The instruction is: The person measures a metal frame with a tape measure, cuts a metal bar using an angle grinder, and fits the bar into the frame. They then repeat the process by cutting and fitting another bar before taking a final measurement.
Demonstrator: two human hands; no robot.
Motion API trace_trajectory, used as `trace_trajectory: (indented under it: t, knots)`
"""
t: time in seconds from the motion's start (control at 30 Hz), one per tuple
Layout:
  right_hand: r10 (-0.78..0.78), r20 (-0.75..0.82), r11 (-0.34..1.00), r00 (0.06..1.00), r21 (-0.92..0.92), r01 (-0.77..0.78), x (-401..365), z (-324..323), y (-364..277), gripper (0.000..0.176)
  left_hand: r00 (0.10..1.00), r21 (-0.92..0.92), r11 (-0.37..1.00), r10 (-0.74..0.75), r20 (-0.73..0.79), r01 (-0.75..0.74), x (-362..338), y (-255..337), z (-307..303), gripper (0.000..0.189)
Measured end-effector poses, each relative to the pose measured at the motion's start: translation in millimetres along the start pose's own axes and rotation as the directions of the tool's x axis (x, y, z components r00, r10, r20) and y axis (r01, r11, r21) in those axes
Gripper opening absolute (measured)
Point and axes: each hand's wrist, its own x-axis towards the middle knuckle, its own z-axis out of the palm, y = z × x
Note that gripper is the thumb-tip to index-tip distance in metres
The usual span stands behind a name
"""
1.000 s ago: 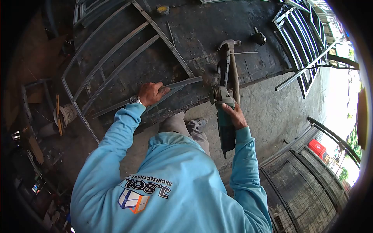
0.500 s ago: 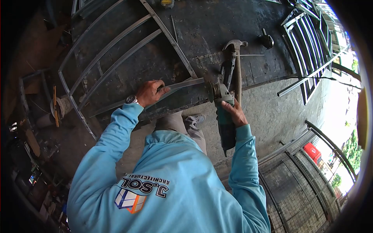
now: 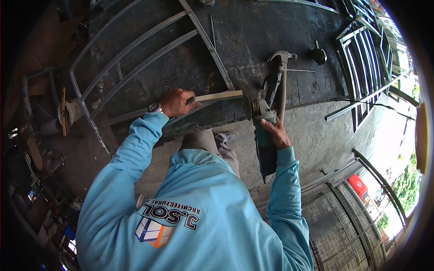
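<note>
My left hand (image 3: pixel 179 103), with a watch on the wrist, is closed round a long thin metal bar (image 3: pixel 219 96) at the edge of the dark table. My right hand (image 3: pixel 276 133) grips a teal and black angle grinder (image 3: pixel 264 151), which points up and away from me. The grinder's disc (image 3: pixel 248 107) is at the right end of the bar; whether they touch is hard to tell. Just beyond the grinder, a claw hammer (image 3: pixel 283 79) lies beside a dark metal tool (image 3: pixel 273 88).
A curved metal frame (image 3: pixel 156 29) lies across the dark table (image 3: pixel 253 40) at the left. Slatted metal frames (image 3: pixel 366 67) are at the right. A tape measure (image 3: pixel 319 55) lies near the back. Mesh panels (image 3: pixel 343 217) and a red box (image 3: pixel 358 186) are at lower right.
The view has shifted slightly, so the table's things appear a little further right. The bar's upper face now looks lighter and more tan. Both hands keep their holds.
</note>
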Motion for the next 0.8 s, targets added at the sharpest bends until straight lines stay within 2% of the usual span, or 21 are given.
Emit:
trace_trajectory:
  t: [0.03, 0.1, 0.2, 0.23, 0.3, 0.4, 0.7, 0.77, 0.8]
  knots:
    - [0.001, 0.001, 1.0, 1.0, 0.002, -0.001, -1.0, -0.1, -1.2, 0.08, 1.0, 0.0, 1.0, -0.002, 0.0, 0.002, 2.5, -1.9, -2.3, 0.045]
    - [0.006, 0.001, 1.0, 1.0, -0.001, -0.006, -2.2, -1.8, -0.2, 0.079, 0.994, -0.084, 0.992, -0.091, 0.059, 0.096, 5.5, -2.5, -5.3, 0.051]
    - [-0.011, 0.015, 1.0, 1.0, -0.004, 0.011, -0.2, -2.7, 1.1, 0.077, 0.988, -0.028, 0.989, -0.146, 0.042, 0.147, 6.2, 1.1, -5.4, 0.054]
    - [-0.01, 0.009, 1.0, 1.0, -0.001, 0.01, -0.6, -0.9, -1.0, 0.076, 0.988, -0.028, 0.989, -0.147, 0.042, 0.148, 6.0, 1.1, -3.8, 0.054]
    - [-0.005, 0.004, 1.0, 1.0, 0.001, 0.005, -1.1, 1.3, -3.0, 0.075, 0.995, 0.113, 0.988, -0.101, -0.011, 0.102, 3.4, 2.1, 1.8, 0.053]
    - [0.018, 0.029, 1.0, 0.999, -0.007, -0.018, 2.9, 2.6, -6.8, 0.075, 0.994, 0.117, 0.988, -0.09, -0.063, 0.097, 0.4, 4.8, 3.6, 0.054]
    - [0.002, 0.039, 0.999, 0.999, -0.041, -0.001, 13.1, 2.0, -6.3, 0.075, 0.99, 0.119, 0.985, -0.115, -0.076, 0.123, 1.0, 6.9, 4.3, 0.052]
    - [-0.096, 0.016, 0.989, 0.995, -0.113, 0.097, 22.3, -4.7, 3.3, 0.072, 0.99, 0.125, 0.984, -0.115, -0.084, 0.125, 0.8, 5.2, 5.2, 0.053]
    - [0.036, 0.022, 0.998, 0.999, -0.052, -0.034, 7.7, 7.5, -17.8, 0.069, 0.991, 0.129, 0.985, -0.105, -0.084, 0.116, 0.6, 4.3, 6.1, 0.053]
